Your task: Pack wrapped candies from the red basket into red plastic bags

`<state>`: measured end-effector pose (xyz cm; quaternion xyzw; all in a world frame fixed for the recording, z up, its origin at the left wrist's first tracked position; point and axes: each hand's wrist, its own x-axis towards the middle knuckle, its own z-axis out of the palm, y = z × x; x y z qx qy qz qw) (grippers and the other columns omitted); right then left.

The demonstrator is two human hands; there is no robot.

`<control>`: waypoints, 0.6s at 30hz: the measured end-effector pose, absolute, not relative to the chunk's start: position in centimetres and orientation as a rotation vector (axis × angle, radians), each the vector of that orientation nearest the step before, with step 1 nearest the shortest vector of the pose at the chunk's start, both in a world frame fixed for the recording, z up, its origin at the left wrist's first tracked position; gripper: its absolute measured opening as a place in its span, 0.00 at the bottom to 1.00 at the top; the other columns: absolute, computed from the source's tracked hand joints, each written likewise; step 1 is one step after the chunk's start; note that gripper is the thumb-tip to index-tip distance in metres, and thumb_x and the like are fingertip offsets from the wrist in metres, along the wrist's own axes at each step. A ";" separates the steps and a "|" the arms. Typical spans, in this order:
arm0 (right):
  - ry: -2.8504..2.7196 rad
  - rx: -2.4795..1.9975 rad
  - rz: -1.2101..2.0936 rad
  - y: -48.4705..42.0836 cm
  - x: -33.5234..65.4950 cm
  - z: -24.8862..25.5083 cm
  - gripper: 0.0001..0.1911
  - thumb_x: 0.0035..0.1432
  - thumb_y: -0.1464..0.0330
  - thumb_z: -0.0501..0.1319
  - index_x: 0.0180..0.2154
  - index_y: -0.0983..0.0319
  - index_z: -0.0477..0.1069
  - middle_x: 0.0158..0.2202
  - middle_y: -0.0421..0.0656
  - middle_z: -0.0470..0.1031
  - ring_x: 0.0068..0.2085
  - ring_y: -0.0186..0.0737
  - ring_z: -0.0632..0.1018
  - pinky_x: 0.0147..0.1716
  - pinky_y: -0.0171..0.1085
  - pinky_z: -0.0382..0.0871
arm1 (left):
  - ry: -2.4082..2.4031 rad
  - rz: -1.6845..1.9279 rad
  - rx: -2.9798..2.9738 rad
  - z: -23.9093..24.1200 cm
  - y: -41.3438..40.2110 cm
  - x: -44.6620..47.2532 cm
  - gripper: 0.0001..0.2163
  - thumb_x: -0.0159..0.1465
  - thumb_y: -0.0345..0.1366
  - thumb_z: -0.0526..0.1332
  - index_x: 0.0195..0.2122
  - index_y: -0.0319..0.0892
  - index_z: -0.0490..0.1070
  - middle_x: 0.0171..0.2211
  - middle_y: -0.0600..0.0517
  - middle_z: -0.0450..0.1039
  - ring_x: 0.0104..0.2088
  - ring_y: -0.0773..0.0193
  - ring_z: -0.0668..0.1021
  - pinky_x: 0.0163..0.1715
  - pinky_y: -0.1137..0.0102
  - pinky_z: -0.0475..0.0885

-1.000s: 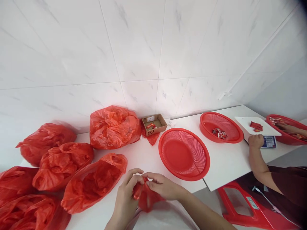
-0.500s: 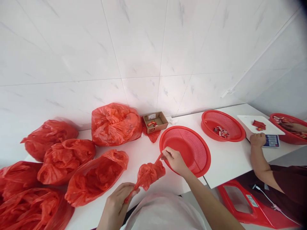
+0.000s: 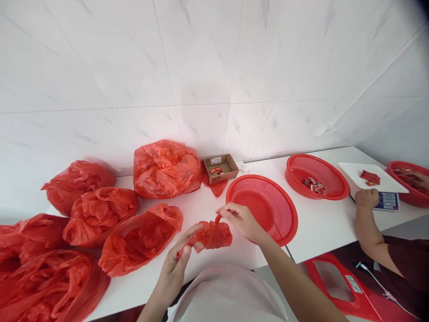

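A small bundled red plastic bag (image 3: 212, 235) hangs between my two hands just above the white table (image 3: 208, 208). My left hand (image 3: 179, 264) pinches its lower left tail, fingers closed on the plastic. My right hand (image 3: 239, 219) pinches the upper right tail near the rim of an empty red mesh basket (image 3: 263, 208). An open red bag (image 3: 142, 239) lies just left of my left hand.
Several full red bags (image 3: 166, 167) crowd the table's left side. A small cardboard box (image 3: 220, 167) sits by the wall. Another person's hand (image 3: 367, 198) rests near a scale (image 3: 385, 197), between a second basket (image 3: 317, 176) and a third basket (image 3: 409, 181). A red stool (image 3: 338, 286) stands below.
The bundle first sat crumpled between both hands, then was stretched out by its two tails. Now my hands have come closer together again, the left one risen.
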<state>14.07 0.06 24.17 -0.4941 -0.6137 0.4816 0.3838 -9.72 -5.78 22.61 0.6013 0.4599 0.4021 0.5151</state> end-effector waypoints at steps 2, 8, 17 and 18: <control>-1.661 -1.167 1.243 -0.7 12.8 25.3 0.11 0.63 0.61 0.59 0.32 0.59 0.74 0.45 0.43 0.75 0.47 0.39 0.75 0.46 0.37 0.68 | 1.108 0.963 1.332 22.7 -4.9 -8.6 0.18 0.70 0.46 0.49 0.43 0.43 0.75 0.45 0.44 0.76 0.46 0.56 0.75 0.49 0.62 0.69; -1.675 -1.039 1.274 -1.2 10.3 25.4 0.11 0.62 0.61 0.60 0.31 0.59 0.75 0.50 0.44 0.70 0.53 0.41 0.71 0.49 0.39 0.67 | 1.015 0.809 1.202 22.8 -4.2 -6.4 0.12 0.63 0.44 0.62 0.39 0.39 0.74 0.33 0.51 0.75 0.32 0.64 0.73 0.34 0.71 0.69; -1.476 -1.226 1.552 -3.7 9.8 21.7 0.54 0.43 0.63 0.73 0.66 0.51 0.47 0.59 0.49 0.64 0.53 0.44 0.71 0.49 0.44 0.68 | 1.157 1.107 0.993 21.9 -4.7 -6.8 0.17 0.63 0.47 0.61 0.23 0.40 0.68 0.24 0.54 0.68 0.27 0.67 0.68 0.29 0.72 0.66; -1.518 -1.231 1.606 -4.0 9.6 21.2 0.50 0.41 0.64 0.74 0.63 0.52 0.54 0.53 0.46 0.70 0.48 0.43 0.73 0.45 0.41 0.69 | 1.172 1.099 1.027 22.0 -4.8 -6.8 0.17 0.63 0.47 0.61 0.23 0.40 0.69 0.23 0.54 0.68 0.27 0.67 0.69 0.30 0.72 0.67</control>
